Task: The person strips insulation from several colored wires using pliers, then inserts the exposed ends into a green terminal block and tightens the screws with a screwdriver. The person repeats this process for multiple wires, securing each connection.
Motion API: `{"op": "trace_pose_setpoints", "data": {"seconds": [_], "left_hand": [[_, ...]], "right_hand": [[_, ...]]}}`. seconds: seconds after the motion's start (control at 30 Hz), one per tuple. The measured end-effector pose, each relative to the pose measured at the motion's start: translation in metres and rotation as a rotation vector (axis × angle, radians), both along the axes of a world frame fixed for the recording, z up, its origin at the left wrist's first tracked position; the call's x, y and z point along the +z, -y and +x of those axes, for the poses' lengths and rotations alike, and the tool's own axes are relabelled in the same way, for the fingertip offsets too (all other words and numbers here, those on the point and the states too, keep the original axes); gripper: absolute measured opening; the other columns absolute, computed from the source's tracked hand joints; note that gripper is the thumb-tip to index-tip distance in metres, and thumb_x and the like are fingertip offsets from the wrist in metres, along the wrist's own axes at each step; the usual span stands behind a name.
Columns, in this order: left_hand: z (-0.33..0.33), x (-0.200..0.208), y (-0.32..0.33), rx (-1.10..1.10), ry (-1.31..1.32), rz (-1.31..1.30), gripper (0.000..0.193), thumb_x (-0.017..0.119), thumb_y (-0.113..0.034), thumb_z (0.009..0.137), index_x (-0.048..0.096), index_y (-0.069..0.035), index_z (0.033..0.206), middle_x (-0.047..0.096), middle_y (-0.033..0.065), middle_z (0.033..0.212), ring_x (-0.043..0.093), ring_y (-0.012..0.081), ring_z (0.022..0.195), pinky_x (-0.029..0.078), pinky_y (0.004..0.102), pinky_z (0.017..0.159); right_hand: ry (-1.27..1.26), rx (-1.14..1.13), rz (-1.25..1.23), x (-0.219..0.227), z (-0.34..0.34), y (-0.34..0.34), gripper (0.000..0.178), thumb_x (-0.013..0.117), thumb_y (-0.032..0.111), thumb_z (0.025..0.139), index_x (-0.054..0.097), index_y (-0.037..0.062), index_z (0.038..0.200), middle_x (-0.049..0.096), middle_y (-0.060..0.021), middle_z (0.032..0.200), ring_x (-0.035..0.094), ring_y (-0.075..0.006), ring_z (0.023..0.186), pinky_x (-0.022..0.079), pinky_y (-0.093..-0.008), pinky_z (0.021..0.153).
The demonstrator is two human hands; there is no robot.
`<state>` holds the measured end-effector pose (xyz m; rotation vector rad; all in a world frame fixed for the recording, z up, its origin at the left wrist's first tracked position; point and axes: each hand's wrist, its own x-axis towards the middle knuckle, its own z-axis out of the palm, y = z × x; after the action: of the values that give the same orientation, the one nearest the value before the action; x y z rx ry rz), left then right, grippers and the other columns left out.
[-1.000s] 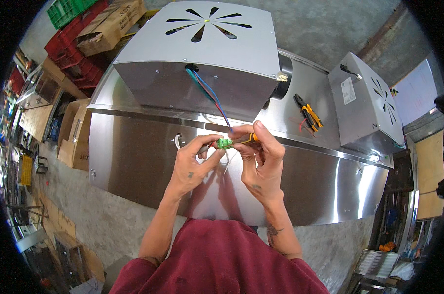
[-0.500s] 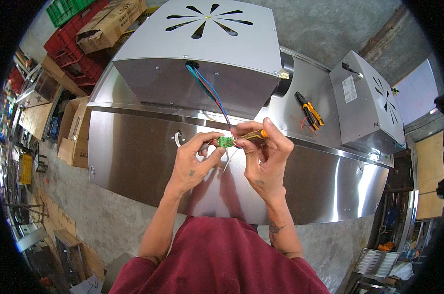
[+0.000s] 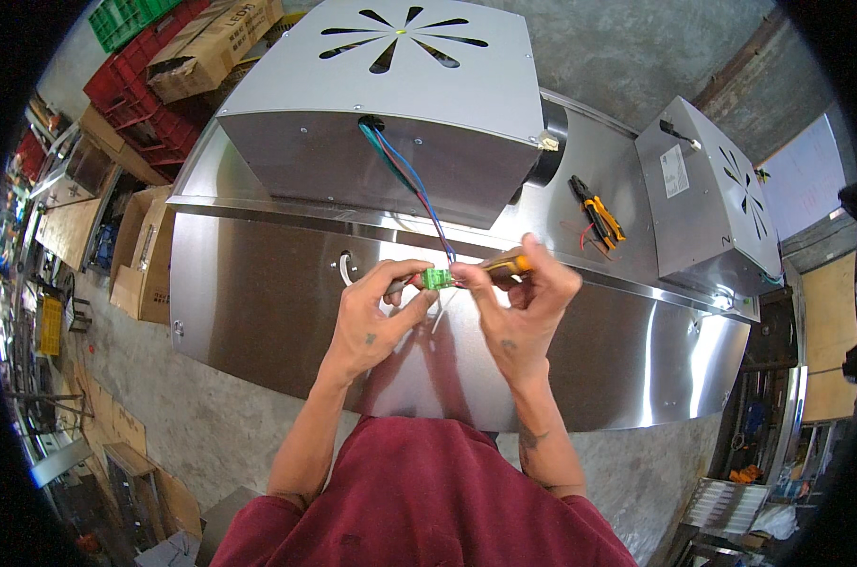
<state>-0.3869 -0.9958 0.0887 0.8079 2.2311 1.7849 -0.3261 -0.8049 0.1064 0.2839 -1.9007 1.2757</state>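
Between thumb and fingers, my left hand (image 3: 378, 304) pinches a small green terminal block (image 3: 436, 279). My right hand (image 3: 523, 300) is closed on a screwdriver (image 3: 506, 266) with an orange and dark handle; its tip points left and is hidden by fingers near the block. Blue, red and green wires (image 3: 411, 180) run from a hole in the large metal housing (image 3: 372, 156) down to the block. A thin white wire (image 3: 443, 313) hangs just below it. Both hands are over a brushed steel panel (image 3: 258, 298).
Pliers (image 3: 598, 214) with orange and black handles lie on the steel top beside loose red wire bits. A smaller metal housing (image 3: 702, 198) stands at the right. Cardboard boxes (image 3: 145, 255) and red crates (image 3: 135, 109) are at the left, on and above the concrete floor (image 3: 230, 397).
My right hand has shifted slightly right and turned, with the screwdriver moving along with it. The wires have swung a little. My left hand stays almost in place with the terminal block.
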Motion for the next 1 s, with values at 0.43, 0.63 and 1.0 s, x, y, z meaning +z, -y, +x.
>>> {"op": "trace_pose_setpoints", "data": {"seconds": [0.43,0.63,1.0], "left_hand": [[-0.003,-0.005,-0.003,0.081,0.025,0.150,0.039,0.082,-0.010,0.096,0.075,-0.003,0.133,0.076,0.0019,0.109,0.052,0.0070,0.083,0.045,0.0246,0.076],[-0.004,-0.005,0.001,0.032,0.064,0.113,0.039,0.079,-0.001,0.100,0.070,0.001,0.137,0.070,0.0027,0.119,0.058,0.0065,0.098,0.047,0.0234,0.087],[-0.005,-0.004,0.001,0.051,0.055,0.145,0.039,0.081,-0.012,0.098,0.073,-0.002,0.135,0.076,0.0050,0.117,0.062,0.0080,0.095,0.049,0.0257,0.083]], "right_hand": [[-0.012,-0.050,-0.390,0.030,0.005,0.007,0.051,0.060,0.005,0.112,0.028,0.0092,0.152,0.067,-0.0243,0.125,0.077,-0.0260,0.105,0.064,-0.0352,0.091],[0.016,0.012,-0.358,0.014,0.002,0.012,0.046,0.058,0.004,0.113,0.030,0.0096,0.148,0.067,-0.0270,0.129,0.077,-0.0252,0.105,0.063,-0.0345,0.092],[-0.020,0.015,-0.419,0.019,0.002,0.017,0.044,0.058,0.006,0.114,0.029,0.0095,0.147,0.068,-0.0250,0.125,0.078,-0.0259,0.100,0.064,-0.0362,0.089]]}}
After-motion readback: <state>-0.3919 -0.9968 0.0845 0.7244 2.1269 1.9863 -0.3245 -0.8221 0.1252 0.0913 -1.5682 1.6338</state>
